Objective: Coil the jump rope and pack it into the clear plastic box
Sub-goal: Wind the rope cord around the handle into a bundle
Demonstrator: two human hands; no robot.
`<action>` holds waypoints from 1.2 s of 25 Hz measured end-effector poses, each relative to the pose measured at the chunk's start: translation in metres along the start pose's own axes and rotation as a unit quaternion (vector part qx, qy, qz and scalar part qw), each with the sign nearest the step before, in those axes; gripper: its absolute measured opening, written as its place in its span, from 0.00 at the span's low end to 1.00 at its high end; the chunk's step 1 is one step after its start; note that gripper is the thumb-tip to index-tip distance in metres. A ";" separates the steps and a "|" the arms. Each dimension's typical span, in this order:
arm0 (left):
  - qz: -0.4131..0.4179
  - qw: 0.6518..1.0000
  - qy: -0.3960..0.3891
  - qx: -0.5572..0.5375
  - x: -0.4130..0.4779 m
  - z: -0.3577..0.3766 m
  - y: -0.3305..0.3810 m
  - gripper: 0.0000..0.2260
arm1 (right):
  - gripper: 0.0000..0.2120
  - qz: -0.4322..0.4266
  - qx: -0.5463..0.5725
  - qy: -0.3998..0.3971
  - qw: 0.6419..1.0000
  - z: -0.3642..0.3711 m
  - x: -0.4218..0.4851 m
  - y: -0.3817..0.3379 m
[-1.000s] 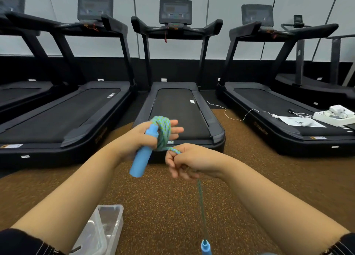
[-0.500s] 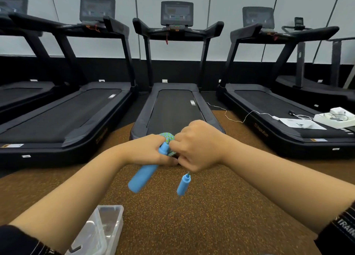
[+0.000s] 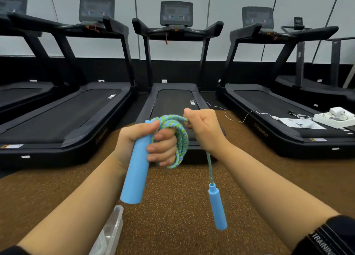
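Note:
My left hand [image 3: 151, 139] grips one blue handle [image 3: 135, 173] of the jump rope, which points down and toward me. The green-and-blue braided rope [image 3: 179, 137] is wound in several loops around that hand's fingers. My right hand [image 3: 203, 129] is closed on the rope just right of the coil. A short tail of rope hangs below it, and the second blue handle [image 3: 218, 207] dangles from it. The clear plastic box [image 3: 113, 227] lies on the floor at the bottom, partly hidden by my left forearm.
Brown speckled floor [image 3: 172, 206] lies under my hands. Several black treadmills [image 3: 172, 105] stand in a row ahead. On the right treadmill's deck lie a white tray [image 3: 336, 118], papers and a thin white cable [image 3: 238, 118].
My hands have pulled apart and lifted. The right hand moved right along the rope, and the second handle now hangs on a short tail instead of close under the hands.

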State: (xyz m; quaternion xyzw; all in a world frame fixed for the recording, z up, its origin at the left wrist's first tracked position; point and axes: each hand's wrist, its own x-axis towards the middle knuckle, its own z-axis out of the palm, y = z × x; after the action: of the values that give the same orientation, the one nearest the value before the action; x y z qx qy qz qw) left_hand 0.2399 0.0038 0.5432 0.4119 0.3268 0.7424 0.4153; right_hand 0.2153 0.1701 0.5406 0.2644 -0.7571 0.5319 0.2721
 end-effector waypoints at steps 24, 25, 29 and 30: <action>0.333 0.909 0.147 -0.202 0.044 0.009 0.021 0.12 | 0.25 0.078 0.028 0.274 0.958 0.070 -0.063 0.004; 0.347 0.902 0.190 -0.171 0.045 0.008 0.020 0.13 | 0.23 0.075 0.005 0.278 0.958 0.068 -0.064 0.003; 0.324 0.897 0.300 0.037 0.047 0.007 0.019 0.08 | 0.22 0.036 -0.087 0.279 0.956 0.064 -0.074 -0.003; 0.308 0.901 0.299 0.065 0.046 0.006 0.019 0.05 | 0.22 0.027 -0.095 0.273 0.957 0.061 -0.075 -0.003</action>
State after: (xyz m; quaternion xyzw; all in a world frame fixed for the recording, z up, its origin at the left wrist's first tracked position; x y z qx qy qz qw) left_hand 0.2243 0.0374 0.5776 0.2765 0.3401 0.8986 0.0208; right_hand 0.2626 0.1198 0.4728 0.0613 -0.7076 0.5170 0.4777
